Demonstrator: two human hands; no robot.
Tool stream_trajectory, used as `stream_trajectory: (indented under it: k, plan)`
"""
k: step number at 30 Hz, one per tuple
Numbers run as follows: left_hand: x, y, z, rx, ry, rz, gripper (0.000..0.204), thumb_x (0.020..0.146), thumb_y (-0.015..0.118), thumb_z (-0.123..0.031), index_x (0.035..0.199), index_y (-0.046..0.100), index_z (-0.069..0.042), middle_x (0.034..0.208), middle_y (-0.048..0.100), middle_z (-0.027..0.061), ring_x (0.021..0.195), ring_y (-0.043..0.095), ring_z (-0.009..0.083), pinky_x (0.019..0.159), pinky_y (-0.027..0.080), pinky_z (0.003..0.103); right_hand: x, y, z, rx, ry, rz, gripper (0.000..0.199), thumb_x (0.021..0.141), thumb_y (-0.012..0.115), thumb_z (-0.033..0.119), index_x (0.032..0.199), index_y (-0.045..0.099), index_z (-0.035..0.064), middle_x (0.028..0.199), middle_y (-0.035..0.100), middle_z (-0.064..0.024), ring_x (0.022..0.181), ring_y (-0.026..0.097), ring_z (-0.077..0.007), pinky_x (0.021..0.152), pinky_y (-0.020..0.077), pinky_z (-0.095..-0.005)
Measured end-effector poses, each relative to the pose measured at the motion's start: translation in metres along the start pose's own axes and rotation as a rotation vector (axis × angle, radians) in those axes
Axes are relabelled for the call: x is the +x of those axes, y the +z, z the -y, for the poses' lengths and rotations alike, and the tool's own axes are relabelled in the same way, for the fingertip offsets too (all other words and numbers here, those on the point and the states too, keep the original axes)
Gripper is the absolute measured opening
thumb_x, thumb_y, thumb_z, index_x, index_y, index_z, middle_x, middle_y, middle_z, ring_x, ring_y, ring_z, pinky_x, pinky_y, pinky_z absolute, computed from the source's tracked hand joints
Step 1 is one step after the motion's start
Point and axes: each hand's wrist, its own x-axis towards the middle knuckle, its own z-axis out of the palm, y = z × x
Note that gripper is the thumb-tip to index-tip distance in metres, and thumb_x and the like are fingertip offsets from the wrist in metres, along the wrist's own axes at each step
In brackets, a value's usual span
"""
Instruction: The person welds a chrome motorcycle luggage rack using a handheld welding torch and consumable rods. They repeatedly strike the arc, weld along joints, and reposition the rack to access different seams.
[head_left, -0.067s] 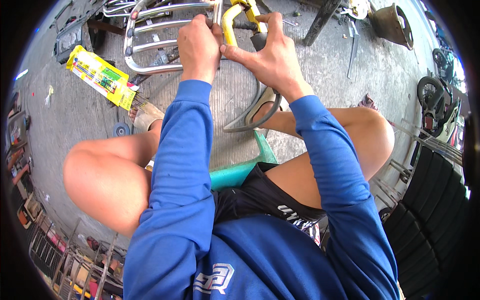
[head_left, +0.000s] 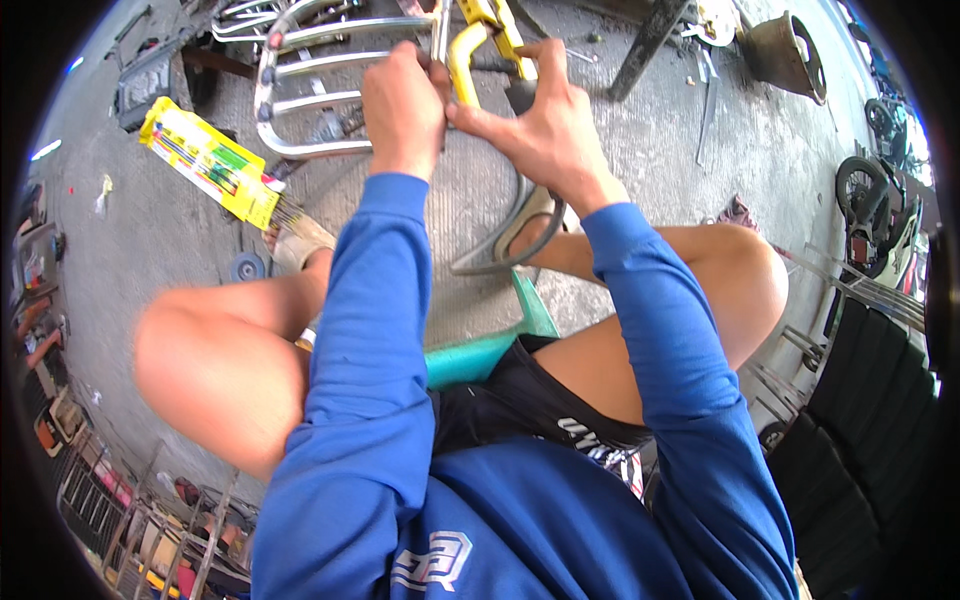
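My left hand [head_left: 402,112] is closed at the right side of a shiny tubular metal rack [head_left: 312,105], its fingers curled around the rack's end bar. Beside it, my right hand [head_left: 555,130] is around a yellow clamp-like tool [head_left: 463,65] with a black grip, perhaps a welding electrode holder. The thumb and forefinger spread to either side of the tool; the other fingers are hidden. The thumb tip reaches close to my left hand. A thick grey cable [head_left: 495,266] loops on the ground below my right wrist.
A yellow packet of thin rods [head_left: 205,160] lies left by my foot, near a grey disc [head_left: 246,267]. A dark post [head_left: 648,45] and rusty bucket-like container [head_left: 785,60] stand far right. Beneath me is a green stool [head_left: 470,358]; a parked motorcycle [head_left: 870,215] is at right.
The whole view has shifted slightly, with the scene a little lower in the picture. Both hands keep the same places on the rack and the yellow tool.
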Motion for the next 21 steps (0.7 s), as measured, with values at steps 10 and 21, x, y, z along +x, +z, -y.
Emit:
stream_trajectory:
  k: [10,21]
  plan:
    - [0.002,-0.006,-0.009,-0.105,-0.042,0.018,0.015,0.094,0.069,-0.011,0.096,0.071,0.004,0.092,0.074,0.0256,0.090,0.074,0.0442,0.082,0.056,0.052,0.004,-0.009,0.013,0.108,0.130,0.092,0.086,0.075,0.091,0.048,0.132,0.047,0.0003,0.105,0.071,-0.0300,0.101,0.072,-0.0455,0.088,0.0566,-0.0520]
    - [0.003,-0.006,-0.010,-0.088,-0.054,0.029,0.013,0.090,0.074,-0.009,0.094,0.071,0.003,0.093,0.074,0.0241,0.091,0.074,0.0436,0.081,0.057,0.051,0.005,-0.003,0.008,0.020,0.062,0.031,0.091,0.077,0.092,0.050,0.136,0.044,0.0017,0.083,0.071,-0.0193,0.077,0.072,-0.0289,0.074,0.0567,-0.0441]
